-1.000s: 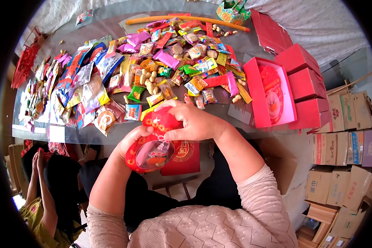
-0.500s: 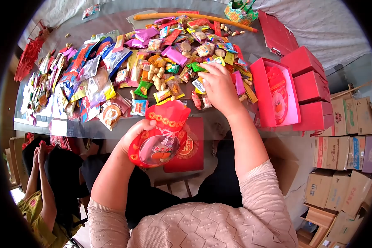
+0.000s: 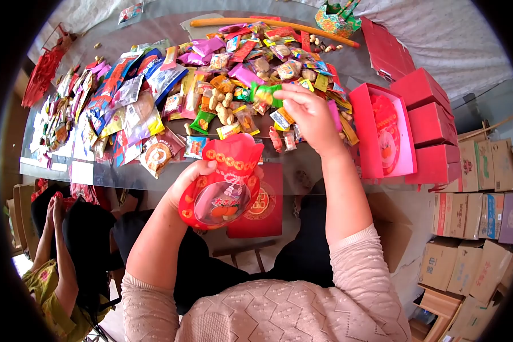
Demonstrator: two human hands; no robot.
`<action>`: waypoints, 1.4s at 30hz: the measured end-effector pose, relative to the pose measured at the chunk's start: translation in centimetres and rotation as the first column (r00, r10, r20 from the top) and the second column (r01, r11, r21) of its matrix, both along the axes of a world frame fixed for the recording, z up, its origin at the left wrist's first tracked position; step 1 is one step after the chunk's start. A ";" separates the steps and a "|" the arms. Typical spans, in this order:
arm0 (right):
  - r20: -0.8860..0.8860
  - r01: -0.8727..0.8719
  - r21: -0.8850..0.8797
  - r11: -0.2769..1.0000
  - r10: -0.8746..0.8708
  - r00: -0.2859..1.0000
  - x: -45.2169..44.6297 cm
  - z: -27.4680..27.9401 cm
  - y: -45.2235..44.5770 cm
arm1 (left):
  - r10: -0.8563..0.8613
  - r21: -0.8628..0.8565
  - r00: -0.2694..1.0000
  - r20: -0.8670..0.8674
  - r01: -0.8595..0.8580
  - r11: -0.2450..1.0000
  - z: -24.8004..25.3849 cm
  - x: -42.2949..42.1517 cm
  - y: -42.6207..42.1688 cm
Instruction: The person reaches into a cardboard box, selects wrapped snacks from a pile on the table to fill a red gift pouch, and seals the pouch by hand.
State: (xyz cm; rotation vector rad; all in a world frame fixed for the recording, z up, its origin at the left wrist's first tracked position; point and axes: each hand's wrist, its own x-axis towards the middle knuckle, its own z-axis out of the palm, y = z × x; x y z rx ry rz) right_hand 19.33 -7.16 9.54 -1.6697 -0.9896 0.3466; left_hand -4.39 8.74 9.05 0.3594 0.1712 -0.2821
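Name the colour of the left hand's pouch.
The pouch is red with a gold coin-like pattern; the head view shows it.

I am watching the right hand (image 3: 317, 118), earlier at the red pouch (image 3: 222, 202), now reaching over the pile of snacks (image 3: 224, 85); its fingers (image 3: 298, 92) are lifting a green-wrapped candy (image 3: 263, 94) from there.

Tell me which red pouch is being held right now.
The red pouch gripped by the left hand, in front of the snack pile; the other pouch lies inside the open red box.
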 end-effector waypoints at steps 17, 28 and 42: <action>-0.249 -0.545 0.096 0.833 0.550 0.797 -4.0 0.5 0.7 | -0.025 0.050 0.994 -0.105 0.030 0.998 -1.0 -0.6 0.8; -0.103 -0.558 0.040 0.829 0.558 0.823 -4.3 0.8 0.7 | 0.024 -0.017 0.993 -0.112 -0.026 1.000 -0.8 -0.8 0.7; 0.111 -0.564 -0.191 0.804 0.588 0.801 -5.6 2.0 0.8 | -0.066 -0.043 0.961 -0.267 0.056 0.998 -1.2 -1.0 0.9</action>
